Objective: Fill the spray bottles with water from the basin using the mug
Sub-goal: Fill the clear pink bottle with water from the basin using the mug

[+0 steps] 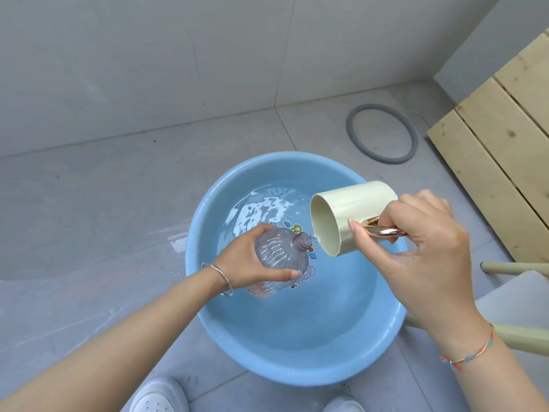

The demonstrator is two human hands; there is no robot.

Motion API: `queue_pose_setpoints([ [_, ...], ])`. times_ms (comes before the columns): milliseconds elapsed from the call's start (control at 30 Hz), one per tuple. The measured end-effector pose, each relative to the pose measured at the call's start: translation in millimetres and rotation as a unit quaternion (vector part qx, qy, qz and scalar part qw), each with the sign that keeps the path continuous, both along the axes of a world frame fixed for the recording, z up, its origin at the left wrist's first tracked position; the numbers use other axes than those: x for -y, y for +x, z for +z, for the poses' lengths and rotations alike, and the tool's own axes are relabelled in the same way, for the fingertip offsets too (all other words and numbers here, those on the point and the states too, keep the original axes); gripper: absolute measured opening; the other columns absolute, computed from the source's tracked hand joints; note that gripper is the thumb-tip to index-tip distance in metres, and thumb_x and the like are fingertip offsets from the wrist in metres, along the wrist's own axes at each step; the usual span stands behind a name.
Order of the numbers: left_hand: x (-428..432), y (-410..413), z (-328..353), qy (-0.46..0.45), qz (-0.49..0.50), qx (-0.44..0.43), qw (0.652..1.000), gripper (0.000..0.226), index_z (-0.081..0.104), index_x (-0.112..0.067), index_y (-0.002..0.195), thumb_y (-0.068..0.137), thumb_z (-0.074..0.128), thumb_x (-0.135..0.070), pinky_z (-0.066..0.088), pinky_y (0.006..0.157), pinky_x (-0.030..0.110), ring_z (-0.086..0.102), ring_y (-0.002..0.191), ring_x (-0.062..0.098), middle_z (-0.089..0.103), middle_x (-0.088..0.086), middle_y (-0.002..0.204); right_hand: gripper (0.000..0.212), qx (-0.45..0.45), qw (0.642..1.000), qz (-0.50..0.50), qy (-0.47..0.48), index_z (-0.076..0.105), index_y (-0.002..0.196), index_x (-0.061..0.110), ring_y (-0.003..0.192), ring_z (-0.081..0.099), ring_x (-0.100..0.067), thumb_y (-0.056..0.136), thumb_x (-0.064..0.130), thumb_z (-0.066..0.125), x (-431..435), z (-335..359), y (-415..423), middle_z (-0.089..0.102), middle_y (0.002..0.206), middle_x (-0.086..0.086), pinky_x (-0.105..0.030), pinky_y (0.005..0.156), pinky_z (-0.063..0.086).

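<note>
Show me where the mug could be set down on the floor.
Bare grey floor tiles left of the round blue plastic basin, up to the wall; also between basin and grey rubber ring. Crowded right: pale wooden slats and beige furniture legs.

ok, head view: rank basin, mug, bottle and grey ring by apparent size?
1. basin, clearly largest
2. mug
3. bottle and grey ring: they look alike, and the ring lies farther from the camera, so left unranked
</note>
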State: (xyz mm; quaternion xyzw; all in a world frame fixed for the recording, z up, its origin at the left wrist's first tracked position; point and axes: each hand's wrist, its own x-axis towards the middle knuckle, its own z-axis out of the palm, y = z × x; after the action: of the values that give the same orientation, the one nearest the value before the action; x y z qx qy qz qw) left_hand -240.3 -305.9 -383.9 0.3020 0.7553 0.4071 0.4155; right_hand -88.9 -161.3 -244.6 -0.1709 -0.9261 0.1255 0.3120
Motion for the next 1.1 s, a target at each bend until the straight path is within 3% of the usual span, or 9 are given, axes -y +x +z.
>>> queue_pose_setpoints([
  [200, -2, 2, 3, 0.012, 0.004, 0.006, 1.0, 0.081, 0.054, -0.04, 0.112, 0.04, 0.079, -0.067, 0.046, 0.088, 0.017, 0.06, 0.097, -0.008, 0.064, -0.024, 0.105, 0.036, 0.005, 0.997, 0.047, 0.057, 0.045, 0.056, 0.008, 0.069, 0.02, -0.011, 0.078, 0.015, 0.072, -1, -3, -3, 0.032, 0.059, 0.004, -0.025, 0.071, 0.022],
  [400, -3, 2, 2, 0.023, 0.004, 0.023, 0.999, 0.081, 0.056, -0.037, 0.114, 0.042, 0.081, -0.063, 0.048, 0.09, 0.019, 0.062, 0.098, -0.006, 0.066, -0.023, 0.105, 0.034, 0.018, 0.985, 0.106, 0.132, 0.048, 0.055, 0.007, 0.065, 0.031, -0.019, 0.08, 0.01, 0.071, 0, -8, -4, 0.043, 0.054, -0.003, -0.024, 0.074, 0.026],
  [600, -1, 2, 1, 0.023, 0.004, 0.026, 0.999, 0.078, 0.055, -0.039, 0.112, 0.042, 0.082, -0.062, 0.047, 0.091, 0.02, 0.061, 0.1, -0.005, 0.066, -0.022, 0.106, 0.035, 0.006, 0.979, 0.115, 0.166, 0.05, 0.053, 0.005, 0.065, 0.032, -0.021, 0.082, 0.01, 0.07, 0, -11, -4, 0.045, 0.053, -0.004, -0.027, 0.073, 0.029],
  [733, 0, 2, 2, 0.027, 0.006, 0.025, 0.999, 0.081, 0.055, -0.036, 0.114, 0.042, 0.081, -0.062, 0.047, 0.089, 0.018, 0.062, 0.097, -0.006, 0.066, -0.022, 0.104, 0.036, -0.027, 0.998, 0.021, 0.051, 0.047, 0.055, 0.008, 0.066, 0.024, -0.013, 0.081, 0.017, 0.069, -4, -17, 0, 0.041, 0.054, 0.0, -0.026, 0.068, 0.026],
  [867, 2, -1, -3, 0.011, 0.012, 0.01, 1.0, 0.088, 0.054, -0.037, 0.118, 0.04, 0.08, -0.067, 0.048, 0.096, 0.027, 0.061, 0.101, -0.003, 0.065, -0.021, 0.108, 0.037, -0.01, 0.982, -0.124, -0.143, 0.041, 0.057, 0.007, 0.064, 0.036, -0.022, 0.075, 0.022, 0.07, -24, -42, 9, 0.042, 0.055, 0.0, -0.03, 0.059, 0.029],
  [933, 3, -2, -5, 0.001, 0.015, -0.001, 1.0, 0.091, 0.054, -0.038, 0.118, 0.037, 0.079, -0.07, 0.048, 0.097, 0.03, 0.061, 0.104, 0.0, 0.064, -0.02, 0.111, 0.039, 0.02, 0.974, -0.143, -0.176, 0.04, 0.057, 0.007, 0.064, 0.038, -0.023, 0.075, 0.02, 0.072, -31, -61, 15, 0.042, 0.055, -0.002, -0.028, 0.059, 0.029],
  [1100, 3, -1, -2, -0.006, 0.018, -0.003, 1.0, 0.082, 0.05, -0.045, 0.108, 0.035, 0.076, -0.071, 0.044, 0.092, 0.02, 0.058, 0.102, -0.008, 0.061, -0.024, 0.107, 0.048, 0.093, 0.973, -0.123, -0.175, 0.033, 0.057, 0.018, 0.063, 0.038, -0.024, 0.074, 0.007, 0.077, -33, -94, 21, 0.038, 0.055, 0.002, -0.031, 0.06, 0.027],
])
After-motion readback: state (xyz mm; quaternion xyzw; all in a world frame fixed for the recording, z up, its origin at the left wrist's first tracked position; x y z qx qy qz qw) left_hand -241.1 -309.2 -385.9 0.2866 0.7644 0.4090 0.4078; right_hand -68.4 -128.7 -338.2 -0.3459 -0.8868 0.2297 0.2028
